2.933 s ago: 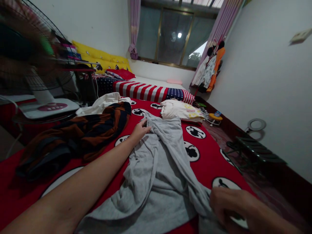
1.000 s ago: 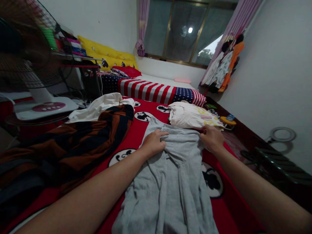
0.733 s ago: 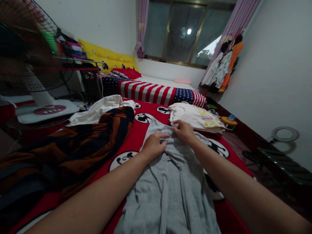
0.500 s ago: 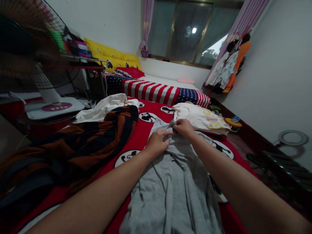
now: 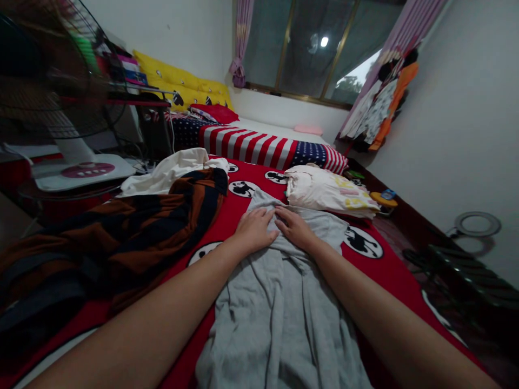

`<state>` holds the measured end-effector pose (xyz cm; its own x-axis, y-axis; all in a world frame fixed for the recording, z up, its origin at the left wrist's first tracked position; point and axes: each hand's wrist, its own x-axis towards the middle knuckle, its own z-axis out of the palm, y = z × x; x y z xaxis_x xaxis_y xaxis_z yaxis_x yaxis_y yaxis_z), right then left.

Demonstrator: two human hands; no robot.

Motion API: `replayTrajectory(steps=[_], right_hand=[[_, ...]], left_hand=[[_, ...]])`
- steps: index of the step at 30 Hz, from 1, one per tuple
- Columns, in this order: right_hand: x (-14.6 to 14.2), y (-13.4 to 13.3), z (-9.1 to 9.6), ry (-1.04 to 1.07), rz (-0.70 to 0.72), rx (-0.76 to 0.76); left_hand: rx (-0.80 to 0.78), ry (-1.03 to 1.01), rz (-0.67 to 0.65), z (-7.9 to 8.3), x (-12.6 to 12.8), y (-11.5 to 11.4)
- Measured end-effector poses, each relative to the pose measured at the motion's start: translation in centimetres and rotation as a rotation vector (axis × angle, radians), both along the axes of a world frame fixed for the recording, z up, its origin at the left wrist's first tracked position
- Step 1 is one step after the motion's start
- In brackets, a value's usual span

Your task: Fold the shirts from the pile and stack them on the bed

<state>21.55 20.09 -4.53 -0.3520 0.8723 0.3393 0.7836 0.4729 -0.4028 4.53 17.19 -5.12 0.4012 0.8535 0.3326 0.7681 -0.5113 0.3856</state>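
The left hand [image 5: 254, 229] and right hand [image 5: 297, 229] lie side by side, grip relaxed and clasping nothing, on the far end of a rumpled gray garment [image 5: 279, 308] spread over a red cover [image 5: 393, 278] with white roundels. The matte fabric looks light, limp and hardly slippery, best taken by its far corners. A brown-and-navy striped garment [image 5: 162, 229] heaps at left; a pale garment [image 5: 324, 188] lies folded beyond.

Right hand [image 5: 297, 229] flattened, gray garment [image 5: 279, 313] unpinched

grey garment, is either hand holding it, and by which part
The left hand and right hand lie on the grey garment near its far end; whether either grips it cannot be told.
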Motion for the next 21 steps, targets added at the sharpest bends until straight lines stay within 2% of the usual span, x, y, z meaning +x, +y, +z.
replayTrajectory(steps=[2,4,7,10,13,17,21], right_hand=[[0.4,-0.5,0.1,-0.001,0.063,-0.099],[1.0,-1.2,0.8,0.071,0.037,-0.137],[2.4,-3.6,1.6,0.168,-0.087,0.019],[4.2,-6.8,0.7,0.032,-0.089,0.119],[5.9,-9.3,-0.6,-0.14,-0.036,0.048],[7.0,-11.1,-1.0,-0.102,-0.153,0.108],[7.1,-12.2,-1.4,-0.237,-0.192,-0.04]], left_hand=[[-0.062,0.008,-0.012,-0.6,-0.2,0.4],[-0.077,0.009,-0.024,-0.9,-0.4,0.8],[0.023,-0.064,-0.078,-0.7,-0.7,0.8],[0.105,-0.111,-0.245,-0.2,-0.6,0.5],[-0.023,0.01,-0.36,-0.3,-0.4,0.1],[-0.092,0.134,-0.351,-0.9,-0.5,-0.3],[-0.075,0.192,-0.324,-1.1,-0.4,-0.7]])
